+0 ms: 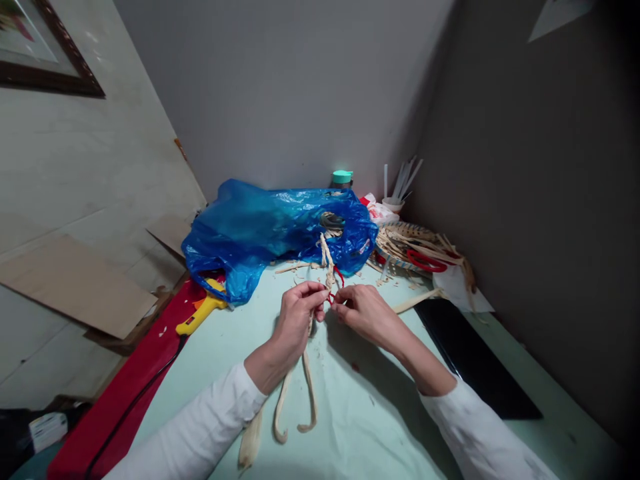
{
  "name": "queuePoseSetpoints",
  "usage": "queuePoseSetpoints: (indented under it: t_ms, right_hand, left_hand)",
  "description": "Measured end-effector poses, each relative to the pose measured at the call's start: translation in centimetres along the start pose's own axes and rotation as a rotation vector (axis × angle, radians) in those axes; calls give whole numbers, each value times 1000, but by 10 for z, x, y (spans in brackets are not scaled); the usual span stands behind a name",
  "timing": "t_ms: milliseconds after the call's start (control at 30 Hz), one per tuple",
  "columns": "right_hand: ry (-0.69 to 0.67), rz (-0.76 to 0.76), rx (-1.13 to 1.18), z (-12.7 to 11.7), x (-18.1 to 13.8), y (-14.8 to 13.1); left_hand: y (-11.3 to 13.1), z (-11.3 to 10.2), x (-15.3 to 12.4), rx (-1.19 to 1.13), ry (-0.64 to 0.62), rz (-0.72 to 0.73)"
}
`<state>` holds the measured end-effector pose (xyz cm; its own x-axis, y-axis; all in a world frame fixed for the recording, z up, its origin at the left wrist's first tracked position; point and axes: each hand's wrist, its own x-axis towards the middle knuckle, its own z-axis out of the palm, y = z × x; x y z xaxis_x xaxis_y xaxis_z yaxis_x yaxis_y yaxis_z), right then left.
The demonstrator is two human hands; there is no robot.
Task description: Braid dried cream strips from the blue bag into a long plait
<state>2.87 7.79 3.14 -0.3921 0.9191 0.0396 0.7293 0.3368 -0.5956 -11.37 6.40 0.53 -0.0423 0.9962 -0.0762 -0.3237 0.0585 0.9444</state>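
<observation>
My left hand (pixel 299 315) pinches a bundle of pale dried leaf strips (pixel 329 261) that stands up between my two hands; its loose ends (pixel 295 400) trail down over the pale green table (pixel 350 413). My right hand (pixel 364 312) is closed in a pinch on a thin red string (pixel 339 275) that loops round the strip bundle. The two hands almost touch at the fingertips. Both sleeves are white.
A crumpled blue plastic bag (pixel 270 230) lies behind my hands. A yellow glue gun (pixel 203 312) with a black cord rests at the left edge on red cloth (pixel 135 380). A tray of strips with red-handled scissors (pixel 425 260), a cup of sticks (pixel 395 200) and a black slab (pixel 470 353) are at right.
</observation>
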Motion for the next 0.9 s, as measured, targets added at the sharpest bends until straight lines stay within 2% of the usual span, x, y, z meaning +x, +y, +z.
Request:
queuePoseSetpoints:
  t_ms: [100, 233, 433, 600, 733, 800, 900]
  right_hand:
    - [-43, 52, 60, 3, 4, 5]
    - [-8, 126, 48, 10, 7, 6]
    - [111, 139, -61, 9, 6, 6]
    - [226, 64, -189, -4, -2, -2]
    - [309, -174, -40, -4, -9, -14]
    - [310, -286, 42, -2, -11, -17]
    - [257, -308, 72, 0, -9, -16]
  left_hand:
    - [-2, 0, 1, -77, -31, -65]
    - [-2, 0, 2, -105, -94, -104]
    - [1, 1, 0, -63, -132, -27]
    - [3, 3, -4, 145, -31, 164]
    - [6, 5, -12, 375, 85, 360]
    - [5, 5, -15, 484, 134, 452]
    - [1, 2, -17, 640, 174, 573]
